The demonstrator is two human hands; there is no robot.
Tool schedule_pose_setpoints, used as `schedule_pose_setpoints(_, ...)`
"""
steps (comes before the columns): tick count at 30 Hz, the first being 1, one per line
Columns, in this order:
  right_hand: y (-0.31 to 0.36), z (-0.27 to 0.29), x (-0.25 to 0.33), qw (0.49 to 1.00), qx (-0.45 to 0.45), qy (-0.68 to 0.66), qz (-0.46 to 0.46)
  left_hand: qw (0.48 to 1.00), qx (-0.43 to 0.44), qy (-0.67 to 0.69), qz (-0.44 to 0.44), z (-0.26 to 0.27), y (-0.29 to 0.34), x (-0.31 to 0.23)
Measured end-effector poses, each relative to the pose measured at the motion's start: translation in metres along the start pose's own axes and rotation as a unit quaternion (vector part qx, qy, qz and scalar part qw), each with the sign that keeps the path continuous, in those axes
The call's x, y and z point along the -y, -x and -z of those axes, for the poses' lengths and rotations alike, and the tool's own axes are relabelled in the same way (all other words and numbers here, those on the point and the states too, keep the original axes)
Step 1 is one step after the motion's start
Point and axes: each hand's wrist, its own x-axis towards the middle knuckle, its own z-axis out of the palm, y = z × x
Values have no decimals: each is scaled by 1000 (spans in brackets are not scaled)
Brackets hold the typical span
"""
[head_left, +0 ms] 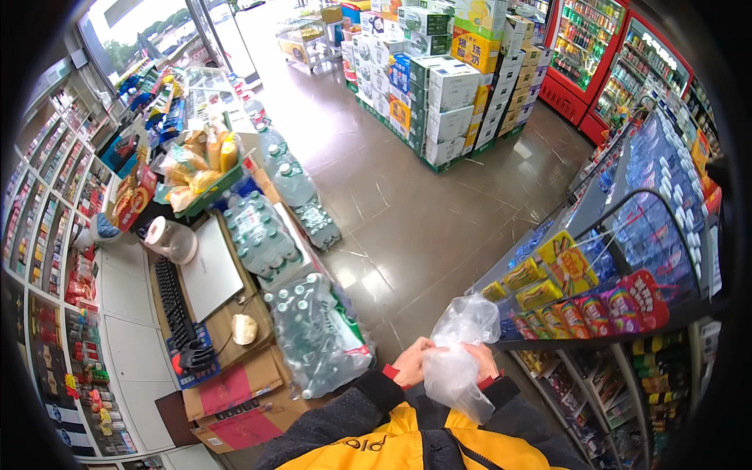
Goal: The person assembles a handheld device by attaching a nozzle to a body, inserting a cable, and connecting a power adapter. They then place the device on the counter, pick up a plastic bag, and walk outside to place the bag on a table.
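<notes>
A crumpled, translucent white plastic bag (458,368) is held up in front of my body. My left hand (409,362) has its fingers closed on the bag's left side. On the other side my right hand (484,360) grips it too, partly covered by the thin plastic. The upper part of the bag puffs out above my hands, and its lower part hangs toward my yellow and dark jacket (368,448). Whether anything lies inside the bag, I cannot tell. Close by on the right are hanging candy packs (564,315) on a rack.
To my left, shrink-wrapped bottle packs (317,337) sit beside a counter with a closed laptop (210,266), a keyboard (174,301) and a green basket (210,196) of bread. Ahead, stacked drink cartons (450,110) stand on the tiled floor. Red fridges (583,47) line the far right.
</notes>
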Motion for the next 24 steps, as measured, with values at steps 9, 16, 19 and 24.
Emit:
schedule_pose_setpoints(9,-101,-29,88,987,131,-17,97,975,-13,-207,-79,67,-103,-59)
schedule_pose_setpoints(16,-190,-105,130,984,136,-32,112,940,-282,-187,-35,113,-195,8)
schedule_pose_setpoints(19,-241,-143,167,989,104,64,88,935,-325,34,139,168,-244,19)
schedule_pose_setpoints(24,-304,-233,244,974,165,95,122,897,-401,-145,114,282,-318,28)
